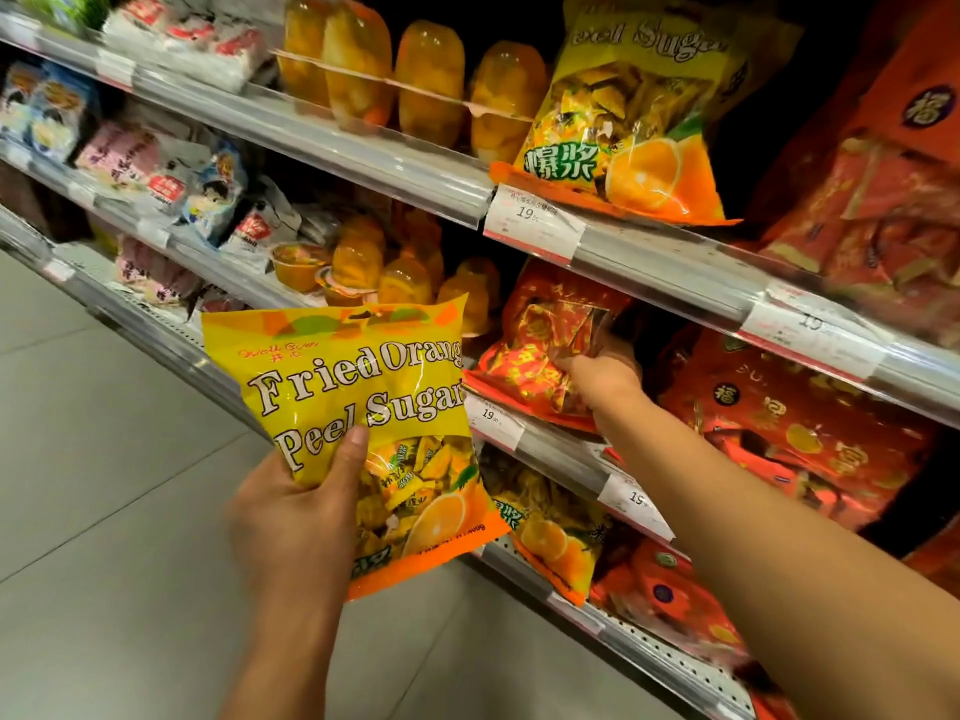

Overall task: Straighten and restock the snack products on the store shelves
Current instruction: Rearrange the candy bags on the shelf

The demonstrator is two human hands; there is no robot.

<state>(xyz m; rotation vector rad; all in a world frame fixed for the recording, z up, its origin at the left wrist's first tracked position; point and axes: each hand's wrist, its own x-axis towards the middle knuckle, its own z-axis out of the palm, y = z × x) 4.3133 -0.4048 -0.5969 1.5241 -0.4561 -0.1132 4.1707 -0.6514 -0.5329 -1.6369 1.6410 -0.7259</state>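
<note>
Head view shows my left hand (301, 517) clamped on the yellow orange-peel candy bag (363, 433), upright and clear of the shelves, while my right hand (602, 374), the nearer one, grips the red candy bag (540, 350) tilted on the middle shelf (566, 449).

Retail shop, snack aisle. Tiered metal shelves (374, 163) carry clear price rails with paper price tags (530, 220), stocked with bagged candy (623, 122), jelly cups (431, 90) and wrapped snacks (208, 189) over a tiled floor (104, 459). Probably a supermarket; far-left packs are too blurred to read.
</note>
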